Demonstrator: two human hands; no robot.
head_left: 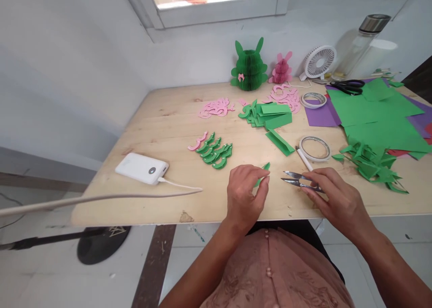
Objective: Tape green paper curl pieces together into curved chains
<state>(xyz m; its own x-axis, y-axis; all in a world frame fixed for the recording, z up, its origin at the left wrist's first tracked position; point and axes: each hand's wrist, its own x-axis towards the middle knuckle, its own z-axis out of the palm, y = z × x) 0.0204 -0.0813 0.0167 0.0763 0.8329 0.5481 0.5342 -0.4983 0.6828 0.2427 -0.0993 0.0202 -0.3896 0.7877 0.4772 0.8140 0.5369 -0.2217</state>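
My left hand [247,192] pinches a small piece of green paper [265,169] above the table's front part; most of the piece is hidden behind the fingers. In my right hand [337,198] is a pair of thread snips [297,179], blades apart and pointing left toward the paper without touching it. Left of my left hand lie several green scalloped paper cutouts [216,150] and pink ones [198,141]. A folded green strip [279,141] rests beyond my hands, near a stack of green folded paper [270,113]. A white pen [303,158] lies just past the snips.
Tape rolls [315,149], green scraps [374,164] and green sheets [378,114] with black scissors [349,87] occupy the right. At the back stand a green paper rabbit [249,67], a pink one [281,69] and a fan [319,61]. A cabled power bank [141,167] lies left.
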